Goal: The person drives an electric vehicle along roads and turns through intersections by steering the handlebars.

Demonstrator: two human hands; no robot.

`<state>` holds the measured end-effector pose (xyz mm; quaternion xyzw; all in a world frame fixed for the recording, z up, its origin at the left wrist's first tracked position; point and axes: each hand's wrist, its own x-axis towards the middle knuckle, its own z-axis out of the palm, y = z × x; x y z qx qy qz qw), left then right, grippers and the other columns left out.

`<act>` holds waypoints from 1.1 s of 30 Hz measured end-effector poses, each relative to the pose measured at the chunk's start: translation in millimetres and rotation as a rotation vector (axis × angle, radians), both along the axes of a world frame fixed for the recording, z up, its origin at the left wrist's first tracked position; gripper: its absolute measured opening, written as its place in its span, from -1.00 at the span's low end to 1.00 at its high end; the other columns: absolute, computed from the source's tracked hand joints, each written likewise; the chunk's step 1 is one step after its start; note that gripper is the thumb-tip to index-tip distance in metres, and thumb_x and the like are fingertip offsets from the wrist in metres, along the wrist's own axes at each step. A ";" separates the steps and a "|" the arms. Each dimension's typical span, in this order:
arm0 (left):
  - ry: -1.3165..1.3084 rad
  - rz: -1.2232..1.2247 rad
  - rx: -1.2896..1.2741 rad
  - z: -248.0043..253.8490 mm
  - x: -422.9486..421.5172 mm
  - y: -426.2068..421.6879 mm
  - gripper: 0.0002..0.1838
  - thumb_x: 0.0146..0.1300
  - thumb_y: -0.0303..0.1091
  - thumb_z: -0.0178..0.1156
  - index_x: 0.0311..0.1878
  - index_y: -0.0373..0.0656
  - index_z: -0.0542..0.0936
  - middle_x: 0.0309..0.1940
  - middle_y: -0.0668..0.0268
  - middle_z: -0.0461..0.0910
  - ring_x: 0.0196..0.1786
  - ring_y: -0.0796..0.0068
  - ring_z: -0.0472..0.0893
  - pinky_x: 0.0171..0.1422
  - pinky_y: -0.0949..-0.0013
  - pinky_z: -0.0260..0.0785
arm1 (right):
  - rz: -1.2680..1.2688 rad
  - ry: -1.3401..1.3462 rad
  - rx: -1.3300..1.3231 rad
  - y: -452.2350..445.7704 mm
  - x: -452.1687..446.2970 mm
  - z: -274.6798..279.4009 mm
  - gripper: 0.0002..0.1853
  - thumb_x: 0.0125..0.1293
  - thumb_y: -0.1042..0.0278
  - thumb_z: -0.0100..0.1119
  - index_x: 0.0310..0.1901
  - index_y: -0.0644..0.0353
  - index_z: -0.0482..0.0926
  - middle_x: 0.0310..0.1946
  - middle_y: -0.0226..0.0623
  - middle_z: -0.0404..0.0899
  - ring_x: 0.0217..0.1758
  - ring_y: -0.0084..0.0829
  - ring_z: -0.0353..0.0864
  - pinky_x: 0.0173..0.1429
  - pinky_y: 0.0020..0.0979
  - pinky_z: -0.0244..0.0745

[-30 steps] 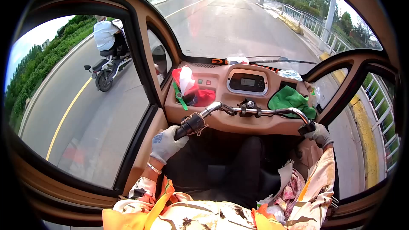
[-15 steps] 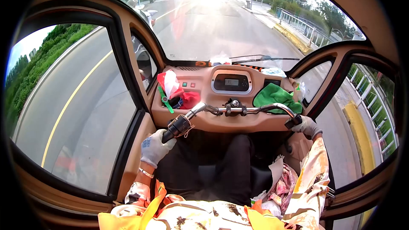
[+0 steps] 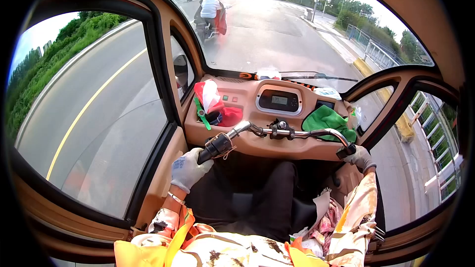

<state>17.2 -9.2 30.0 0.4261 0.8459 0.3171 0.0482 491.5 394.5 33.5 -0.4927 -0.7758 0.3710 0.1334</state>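
A chrome handlebar [image 3: 292, 133] spans the cab in front of my knees. My left hand [image 3: 190, 169], in a pale glove with a blue print, is wrapped round the black left grip [image 3: 215, 148]. At the other end my right hand [image 3: 362, 158], also gloved, closes on the right grip, which is mostly hidden under the fingers. Behind the bar sits a dashboard display [image 3: 279, 100] with a small lit screen. A green cloth [image 3: 328, 121] lies on the dash at right. Red and white cloth [image 3: 210, 95] and a green strap [image 3: 201, 113] fill the left tray.
Through the windshield a rider [image 3: 210, 12] on a two-wheeler is ahead on the left. A white railing [image 3: 440, 133] and a yellow kerb block [image 3: 404, 127] run along the right side. Pink patterned fabric [image 3: 329, 222] lies beside my right leg.
The rider, barely visible at the windshield's left edge before, now shows fully ahead. The cab appears shifted slightly right in view, and the roadside has slid past. Both hands keep their grips.
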 end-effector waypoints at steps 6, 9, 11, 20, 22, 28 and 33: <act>0.071 0.010 -0.017 -1.0 0.7 -0.1 -0.58 0.20 0.06 0.41 -0.01 0.00 0.76 -0.19 0.19 0.79 -0.08 0.08 0.78 0.03 0.12 0.60 | -0.024 0.001 0.028 3.2 5.2 -5.4 -0.60 -0.09 0.34 0.61 -0.13 0.13 0.78 -0.41 -0.46 0.73 -0.43 -0.55 0.61 -0.27 -0.38 0.56; 0.057 -0.002 -0.014 -0.9 1.6 0.0 -0.59 0.20 0.06 0.41 -0.03 0.00 0.76 -0.19 0.19 0.79 -0.09 0.07 0.77 0.02 0.12 0.60 | -0.016 -0.026 0.055 1.3 1.4 -0.1 -0.60 -0.10 0.34 0.61 -0.14 0.14 0.77 -0.41 -0.47 0.72 -0.43 -0.53 0.61 -0.25 -0.38 0.57; 0.074 -0.012 -0.007 -2.5 -0.6 -0.9 -0.59 0.21 0.06 0.41 -0.02 -0.01 0.76 -0.18 0.18 0.79 -0.09 0.06 0.77 0.01 0.12 0.60 | -0.012 -0.020 0.012 0.6 -2.8 5.4 -0.60 -0.10 0.36 0.61 -0.13 0.16 0.77 -0.41 -0.45 0.73 -0.41 -0.53 0.62 -0.25 -0.37 0.58; 0.107 0.003 -0.010 -5.7 0.0 -1.3 -0.56 0.22 0.08 0.42 0.02 -0.02 0.75 -0.12 0.18 0.79 -0.08 0.06 0.77 0.01 0.10 0.60 | 0.002 -0.018 0.026 4.3 1.7 -0.2 -0.57 -0.08 0.36 0.63 -0.09 0.16 0.77 -0.36 -0.44 0.73 -0.41 -0.54 0.60 -0.28 -0.39 0.57; 0.078 0.004 -0.011 -5.4 -1.2 2.7 -0.55 0.22 0.08 0.42 0.02 -0.02 0.75 -0.13 0.18 0.79 -0.08 0.07 0.77 0.01 0.10 0.59 | -0.019 0.038 0.046 2.0 5.0 -5.6 -0.58 -0.09 0.35 0.62 -0.11 0.14 0.77 -0.39 -0.50 0.69 -0.43 -0.57 0.57 -0.33 -0.43 0.53; 0.074 0.025 0.015 -8.1 1.4 2.0 -0.56 0.19 0.06 0.45 0.00 -0.04 0.74 -0.21 0.15 0.79 -0.11 0.05 0.77 0.01 0.09 0.59 | 0.030 -0.070 0.085 11.9 6.2 -6.3 -0.51 -0.07 0.20 0.68 -0.05 0.12 0.77 -0.23 -0.35 0.83 -0.22 -0.45 0.71 0.03 -0.32 0.64; 0.072 0.006 0.016 -9.5 -1.5 1.3 -0.56 0.21 0.06 0.45 0.01 -0.04 0.73 -0.19 0.14 0.80 -0.10 0.02 0.78 -0.01 0.06 0.60 | 0.036 -0.112 0.062 3.6 0.7 6.3 -0.49 -0.07 0.17 0.71 -0.05 0.10 0.77 -0.26 -0.34 0.81 -0.23 -0.41 0.70 0.03 -0.32 0.63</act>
